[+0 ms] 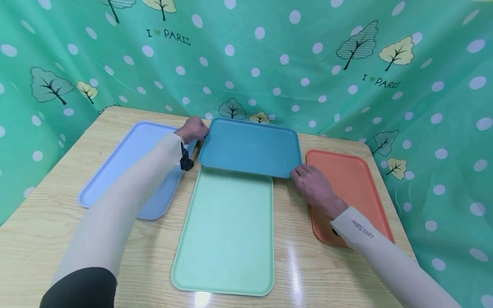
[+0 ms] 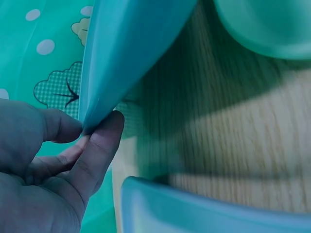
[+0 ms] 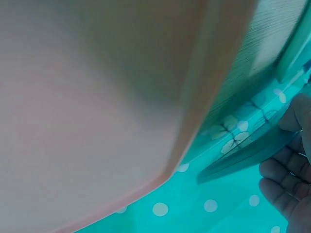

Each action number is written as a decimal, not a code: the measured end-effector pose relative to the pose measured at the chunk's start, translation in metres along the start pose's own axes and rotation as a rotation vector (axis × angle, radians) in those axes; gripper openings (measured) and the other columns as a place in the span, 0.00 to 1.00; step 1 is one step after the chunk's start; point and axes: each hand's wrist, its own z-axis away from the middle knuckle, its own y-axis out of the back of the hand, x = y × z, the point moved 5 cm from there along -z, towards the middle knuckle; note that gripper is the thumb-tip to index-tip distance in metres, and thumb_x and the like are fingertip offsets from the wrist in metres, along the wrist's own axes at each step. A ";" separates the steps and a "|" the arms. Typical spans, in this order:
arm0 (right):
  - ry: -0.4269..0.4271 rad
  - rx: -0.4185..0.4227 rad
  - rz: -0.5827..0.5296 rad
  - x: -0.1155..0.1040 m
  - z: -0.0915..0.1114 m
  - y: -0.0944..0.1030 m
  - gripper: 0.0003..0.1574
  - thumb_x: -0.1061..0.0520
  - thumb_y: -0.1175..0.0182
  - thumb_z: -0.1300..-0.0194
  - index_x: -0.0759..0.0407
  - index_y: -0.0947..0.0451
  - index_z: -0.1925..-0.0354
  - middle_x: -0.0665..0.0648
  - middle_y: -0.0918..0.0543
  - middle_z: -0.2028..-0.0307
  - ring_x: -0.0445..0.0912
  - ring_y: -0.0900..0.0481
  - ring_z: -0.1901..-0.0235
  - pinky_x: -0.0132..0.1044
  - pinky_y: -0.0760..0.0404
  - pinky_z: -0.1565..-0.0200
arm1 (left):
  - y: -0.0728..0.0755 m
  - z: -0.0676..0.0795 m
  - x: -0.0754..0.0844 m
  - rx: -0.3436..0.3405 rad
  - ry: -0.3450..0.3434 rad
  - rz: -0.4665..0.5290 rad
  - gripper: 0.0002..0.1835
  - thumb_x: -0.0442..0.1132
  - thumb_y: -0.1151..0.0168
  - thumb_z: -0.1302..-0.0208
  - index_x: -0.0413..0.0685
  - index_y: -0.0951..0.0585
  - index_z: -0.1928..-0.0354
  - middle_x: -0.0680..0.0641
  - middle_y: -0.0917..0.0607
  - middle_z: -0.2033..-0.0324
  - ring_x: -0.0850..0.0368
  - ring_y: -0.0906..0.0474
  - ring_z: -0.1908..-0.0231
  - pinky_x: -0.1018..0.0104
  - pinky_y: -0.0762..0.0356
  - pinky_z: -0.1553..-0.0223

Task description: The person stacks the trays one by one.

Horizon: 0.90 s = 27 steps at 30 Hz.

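Left hand point(image 1: 194, 128) and right hand point(image 1: 313, 186), well apart, pinch opposite ends of the dark-blue tray point(image 1: 250, 145), raised off the desk point(image 1: 150, 261) near the far end of the mint tray point(image 1: 227, 231); matched height and even grip should prevent twisting.

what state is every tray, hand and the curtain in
Blue rectangular plastic tray, lifted, held at both ends
Left hand, pinching its left side
Right hand, gripping its near right corner
Mint rectangular plastic tray, flat on the wood-grain table
Periwinkle rectangular plastic tray, flat, partly hidden
Coral rectangular plastic tray, flat, partly hidden
Green dotted fabric curtain, hanging
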 end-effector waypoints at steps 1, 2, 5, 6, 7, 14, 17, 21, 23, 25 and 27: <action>0.007 0.019 -0.005 -0.002 0.001 0.002 0.06 0.66 0.34 0.39 0.65 0.22 0.65 0.63 0.16 0.65 0.55 0.18 0.62 0.45 0.16 0.57 | 0.000 0.001 -0.001 -0.003 0.000 -0.001 0.25 0.34 0.55 0.32 0.51 0.37 0.92 0.55 0.37 0.93 0.62 0.47 0.89 0.68 0.46 0.84; 0.014 0.037 -0.013 -0.003 0.001 0.004 0.06 0.65 0.33 0.40 0.65 0.22 0.66 0.62 0.15 0.65 0.54 0.18 0.63 0.44 0.16 0.58 | 0.000 0.002 -0.002 -0.005 -0.004 0.003 0.25 0.34 0.55 0.32 0.50 0.37 0.91 0.54 0.37 0.93 0.62 0.47 0.89 0.68 0.45 0.84; 0.043 0.094 -0.037 -0.009 0.003 0.009 0.08 0.64 0.31 0.41 0.64 0.22 0.68 0.61 0.15 0.67 0.53 0.18 0.64 0.43 0.16 0.59 | 0.000 0.005 -0.006 -0.017 -0.017 0.006 0.25 0.35 0.55 0.30 0.50 0.37 0.90 0.53 0.36 0.91 0.60 0.44 0.87 0.66 0.41 0.80; 0.054 0.112 -0.046 -0.011 0.004 0.010 0.09 0.63 0.30 0.43 0.64 0.22 0.68 0.61 0.15 0.68 0.53 0.18 0.65 0.42 0.16 0.60 | 0.000 0.005 -0.008 -0.022 -0.021 0.001 0.25 0.35 0.56 0.29 0.50 0.37 0.90 0.53 0.36 0.91 0.59 0.43 0.87 0.65 0.40 0.79; 0.067 0.128 -0.051 -0.013 0.005 0.011 0.09 0.63 0.30 0.44 0.64 0.22 0.69 0.60 0.15 0.69 0.52 0.18 0.65 0.41 0.16 0.61 | 0.000 0.005 -0.009 -0.024 -0.024 -0.002 0.26 0.35 0.56 0.29 0.50 0.37 0.90 0.53 0.37 0.91 0.59 0.43 0.87 0.64 0.40 0.79; 0.137 0.203 -0.085 -0.029 0.010 0.017 0.11 0.62 0.29 0.51 0.62 0.23 0.73 0.58 0.16 0.74 0.49 0.18 0.71 0.37 0.17 0.68 | -0.001 0.009 -0.017 -0.034 -0.071 -0.023 0.26 0.34 0.57 0.30 0.50 0.37 0.91 0.54 0.41 0.91 0.60 0.47 0.87 0.64 0.39 0.77; 0.166 0.214 -0.093 -0.036 0.012 0.019 0.11 0.62 0.30 0.52 0.62 0.24 0.74 0.57 0.17 0.75 0.48 0.19 0.72 0.36 0.18 0.69 | 0.000 0.012 -0.020 -0.036 -0.084 -0.037 0.25 0.34 0.57 0.30 0.49 0.38 0.90 0.54 0.41 0.90 0.59 0.46 0.86 0.64 0.37 0.75; 0.207 0.238 -0.102 -0.046 0.014 0.021 0.10 0.62 0.31 0.53 0.61 0.25 0.75 0.55 0.18 0.76 0.47 0.21 0.74 0.36 0.19 0.69 | -0.001 0.017 -0.024 -0.045 -0.076 -0.055 0.24 0.33 0.57 0.30 0.49 0.37 0.89 0.53 0.40 0.89 0.59 0.43 0.85 0.65 0.38 0.75; 0.220 0.250 -0.110 -0.051 0.015 0.021 0.09 0.62 0.32 0.54 0.61 0.25 0.75 0.55 0.19 0.77 0.46 0.23 0.75 0.35 0.19 0.70 | -0.001 0.018 -0.026 -0.050 -0.077 -0.061 0.23 0.32 0.56 0.30 0.49 0.36 0.88 0.53 0.39 0.88 0.58 0.42 0.84 0.65 0.37 0.74; 0.222 0.254 -0.123 -0.055 0.016 0.021 0.08 0.63 0.33 0.54 0.60 0.25 0.76 0.54 0.20 0.78 0.46 0.24 0.75 0.35 0.20 0.71 | -0.001 0.020 -0.026 -0.053 -0.089 -0.063 0.22 0.32 0.56 0.30 0.48 0.35 0.87 0.52 0.37 0.87 0.57 0.40 0.82 0.64 0.36 0.73; 0.222 0.254 -0.132 -0.059 0.018 0.022 0.08 0.64 0.34 0.54 0.60 0.25 0.76 0.54 0.19 0.78 0.46 0.24 0.75 0.35 0.20 0.71 | -0.001 0.022 -0.026 -0.051 -0.103 -0.071 0.21 0.32 0.55 0.30 0.46 0.32 0.85 0.51 0.34 0.85 0.57 0.37 0.80 0.64 0.35 0.72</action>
